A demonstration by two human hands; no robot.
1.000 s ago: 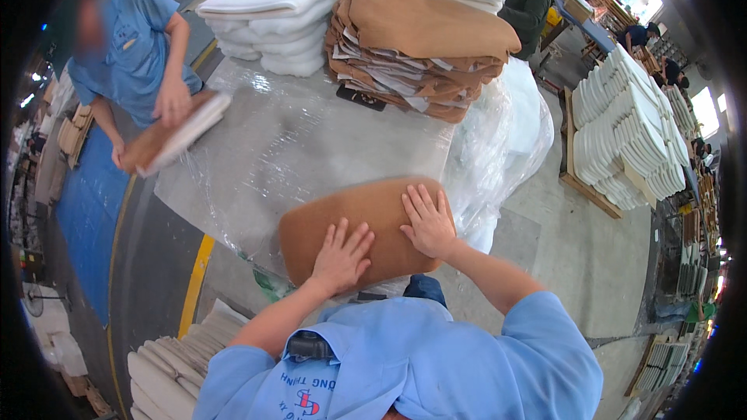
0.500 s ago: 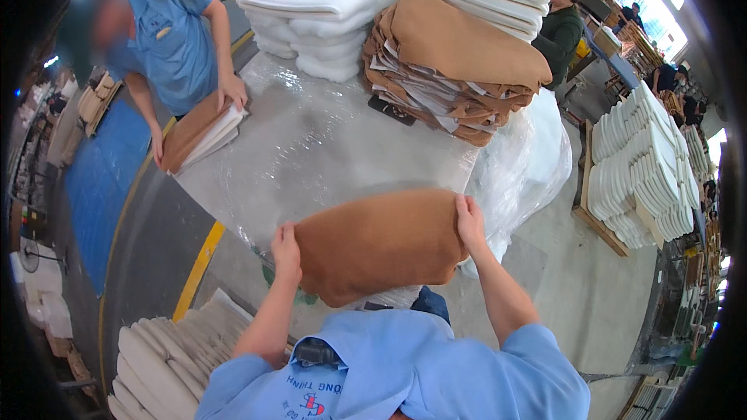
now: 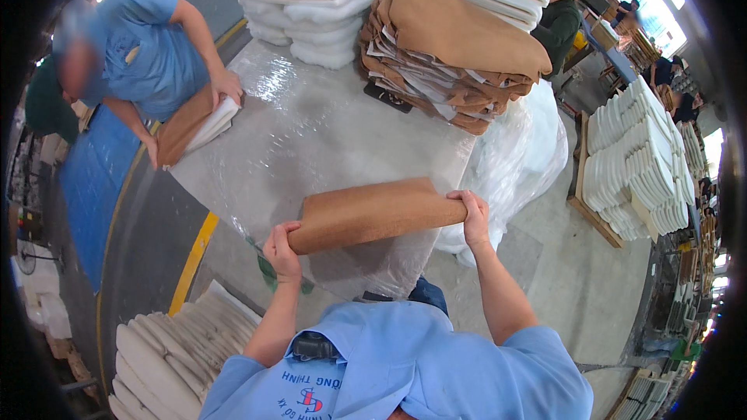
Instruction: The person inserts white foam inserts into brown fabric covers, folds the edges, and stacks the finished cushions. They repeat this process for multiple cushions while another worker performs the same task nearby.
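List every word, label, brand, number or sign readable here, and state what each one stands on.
Light-blue collared cloth shirt: dark-blue lettering with a red-and-blue emblem, upside down in view; wording not copied out.
Flat black object at the foot of the layered brown fabric stack: pale marks, too small to read.
Held oblong brown fabric piece: no lettering visible.

Workshop interior. Counter (image 3: 311, 124) under glossy clear film; beyond its left edge, dark grey floor (image 3: 148, 233) with a yellow stripe (image 3: 194, 260) and a blue area (image 3: 93, 194). Beyond its right edge, pale grey floor (image 3: 580, 295) and a wooden pallet (image 3: 595, 222). Past the far right corner, bright windows (image 3: 642, 1).
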